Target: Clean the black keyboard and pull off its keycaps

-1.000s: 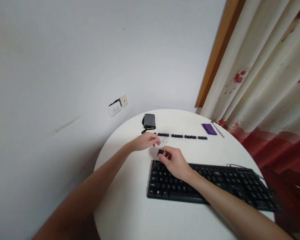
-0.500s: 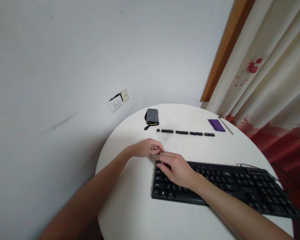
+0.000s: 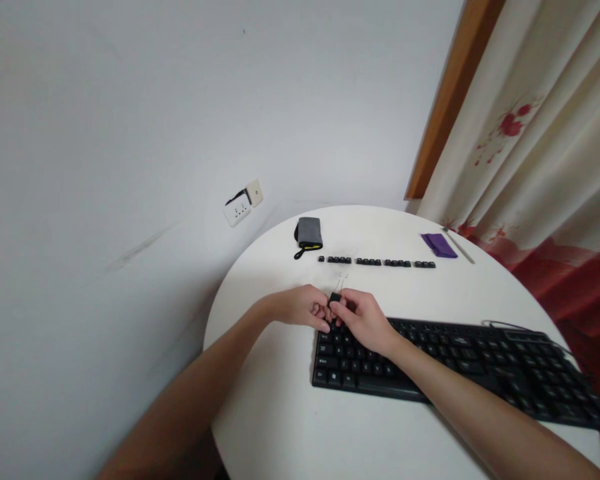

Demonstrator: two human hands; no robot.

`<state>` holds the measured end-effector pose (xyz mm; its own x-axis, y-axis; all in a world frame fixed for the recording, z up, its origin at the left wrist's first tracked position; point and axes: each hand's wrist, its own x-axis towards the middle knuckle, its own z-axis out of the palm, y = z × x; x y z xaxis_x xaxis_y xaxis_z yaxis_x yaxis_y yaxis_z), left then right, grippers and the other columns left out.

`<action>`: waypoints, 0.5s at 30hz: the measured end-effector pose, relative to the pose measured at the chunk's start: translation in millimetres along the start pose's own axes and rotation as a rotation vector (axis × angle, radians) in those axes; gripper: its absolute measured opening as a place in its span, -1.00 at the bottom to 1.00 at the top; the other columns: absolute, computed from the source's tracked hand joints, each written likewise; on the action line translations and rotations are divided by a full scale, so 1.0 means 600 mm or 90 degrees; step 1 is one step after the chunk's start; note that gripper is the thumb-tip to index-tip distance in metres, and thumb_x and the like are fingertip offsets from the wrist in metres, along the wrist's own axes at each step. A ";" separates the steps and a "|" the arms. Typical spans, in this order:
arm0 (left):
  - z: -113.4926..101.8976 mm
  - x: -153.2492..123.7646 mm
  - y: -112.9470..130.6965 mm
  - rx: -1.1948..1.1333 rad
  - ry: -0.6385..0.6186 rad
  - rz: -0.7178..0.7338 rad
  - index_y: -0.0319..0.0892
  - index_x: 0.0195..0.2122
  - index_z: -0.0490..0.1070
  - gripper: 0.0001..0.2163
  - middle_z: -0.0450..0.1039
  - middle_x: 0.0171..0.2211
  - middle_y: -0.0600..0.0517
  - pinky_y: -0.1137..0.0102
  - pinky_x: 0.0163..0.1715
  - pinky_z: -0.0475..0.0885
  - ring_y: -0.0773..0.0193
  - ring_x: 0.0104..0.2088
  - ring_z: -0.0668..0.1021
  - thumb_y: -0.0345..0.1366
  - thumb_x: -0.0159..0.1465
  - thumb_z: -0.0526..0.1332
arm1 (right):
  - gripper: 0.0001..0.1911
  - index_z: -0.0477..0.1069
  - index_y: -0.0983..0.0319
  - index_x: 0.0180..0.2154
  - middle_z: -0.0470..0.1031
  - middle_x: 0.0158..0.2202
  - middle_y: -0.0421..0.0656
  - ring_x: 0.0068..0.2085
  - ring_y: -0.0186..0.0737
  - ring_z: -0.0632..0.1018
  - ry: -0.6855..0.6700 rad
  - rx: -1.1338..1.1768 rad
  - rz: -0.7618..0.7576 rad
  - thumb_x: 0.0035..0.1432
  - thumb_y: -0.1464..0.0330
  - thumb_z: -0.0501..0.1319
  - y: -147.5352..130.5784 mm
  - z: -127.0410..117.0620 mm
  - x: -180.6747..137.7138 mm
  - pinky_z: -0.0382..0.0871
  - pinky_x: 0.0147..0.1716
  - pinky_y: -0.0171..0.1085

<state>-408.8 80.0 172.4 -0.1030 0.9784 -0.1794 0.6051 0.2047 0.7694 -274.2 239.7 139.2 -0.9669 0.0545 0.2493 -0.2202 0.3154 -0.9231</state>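
My right hand (image 3: 365, 320) is closed, its thumb and fingers pinching the black end of what looks like a wire keycap puller (image 3: 335, 297). Two thin wires stick out from it, away from me, over the white table. Close beside it, my left hand (image 3: 303, 306) has its fingers curled, the fingertips near the right hand's. What those fingers hold, if anything, is hidden. Both hands are over the top left corner of a black keyboard (image 3: 387, 385). Beyond them lies a row of loose black keycaps (image 3: 369, 262), set out in small groups.
On the round white table (image 3: 280, 400) a folded grey pouch (image 3: 310, 231) with a black loop lies at the back. A folded purple cloth (image 3: 439, 245) and a slim stick-like tool (image 3: 460, 247) lie back right. A wall stands left, a curtain (image 3: 525, 153) right.
The wires now point away from me instead of lying by my left fingers. My left hand has moved down and right to the keyboard corner. The view has shifted slightly.
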 end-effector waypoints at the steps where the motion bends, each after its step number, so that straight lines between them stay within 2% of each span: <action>1: -0.001 -0.001 0.002 0.012 0.012 0.019 -0.22 -0.28 0.57 -0.74 0.44 -0.46 0.08 0.49 -0.43 0.33 0.36 -0.45 0.45 -0.13 0.15 0.40 | -0.70 0.35 0.21 -0.48 0.43 -0.54 -0.24 -0.47 -0.27 0.47 0.013 0.011 0.012 0.29 0.24 0.17 0.003 0.001 0.001 0.30 -0.43 -0.30; 5: -0.004 -0.003 0.009 0.049 0.092 0.061 -0.21 -0.25 0.58 -0.83 0.51 -0.32 0.01 0.47 -0.29 0.40 0.32 -0.34 0.52 -0.24 0.19 0.36 | -0.73 0.35 0.20 -0.45 0.45 -0.53 -0.22 -0.47 -0.26 0.47 0.107 -0.003 0.022 0.28 0.23 0.17 0.008 0.003 0.004 0.32 -0.42 -0.29; 10: 0.019 0.016 0.016 0.026 0.299 0.065 -0.18 -0.04 0.45 -0.71 0.53 -0.28 0.03 0.43 -0.22 0.44 0.31 -0.29 0.54 -0.27 0.23 0.34 | -0.76 0.29 0.18 -0.33 0.49 -0.44 -0.20 -0.40 -0.24 0.51 0.263 0.030 0.045 0.32 0.17 0.11 0.009 -0.001 0.008 0.37 -0.39 -0.28; 12: 0.033 0.026 0.019 0.087 0.345 0.102 -0.18 -0.05 0.43 -0.76 0.52 -0.23 0.01 0.39 -0.16 0.45 0.28 -0.24 0.54 -0.28 0.27 0.31 | -0.75 0.25 0.16 -0.31 0.49 -0.44 -0.21 -0.42 -0.24 0.52 0.279 0.056 0.065 0.32 0.14 0.09 0.012 -0.002 0.010 0.38 -0.42 -0.29; 15: 0.045 0.037 0.020 0.261 0.357 0.176 -0.19 -0.11 0.45 -0.87 0.50 -0.17 -0.05 0.33 -0.05 0.42 0.22 -0.14 0.51 -0.30 0.37 0.19 | -0.75 0.22 0.15 -0.29 0.46 -0.49 -0.24 -0.49 -0.25 0.49 0.288 0.074 0.079 0.31 0.12 0.08 0.018 -0.003 0.013 0.36 -0.50 -0.31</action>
<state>-382.5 103.2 161.1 -0.2248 0.8832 0.4115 0.9020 0.0288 0.4309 -283.5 245.4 131.9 -0.8397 0.4991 0.2142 -0.1453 0.1735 -0.9740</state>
